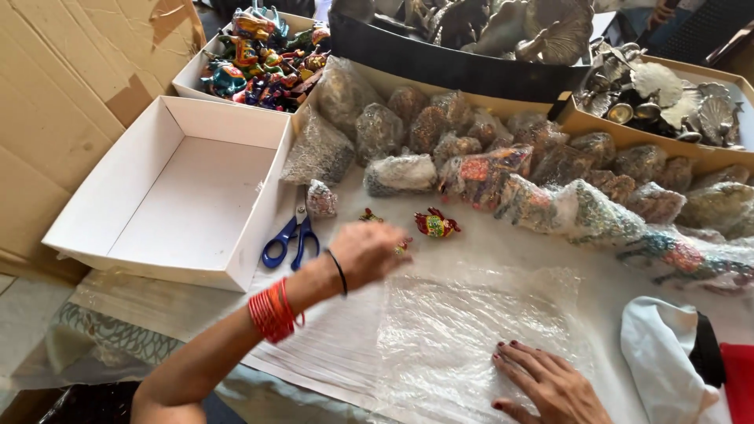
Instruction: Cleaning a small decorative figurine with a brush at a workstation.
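1. The right hand lies flat, fingers spread wide, near the front edge of the table, pinning a clear sheet of bubble wrap. It holds nothing; it only presses down. Keeping that palm flat seems wise, since the sheet looks light and crinkled.
2. The left hand reaches across toward the table's middle, wrist carrying red bangles. Its fingers curl narrowly over something small and colourful, blurred; whether it grips it I cannot tell.
3. Just beyond that hand stands a small painted figurine, red, green and yellow, with a smaller one to its left, both unwrapped, apart from the sheet. Lifting one straight up looks safest, as the wrapped pieces crowd close behind.
4. Blue-handled scissors lie left of the hand, beside an empty white box at the table's left edge.
5. A row of bubble-wrapped bundles runs across the far side, hemming in the working space.
6. At the far edge sit a box of painted figurines and trays of metal figures.
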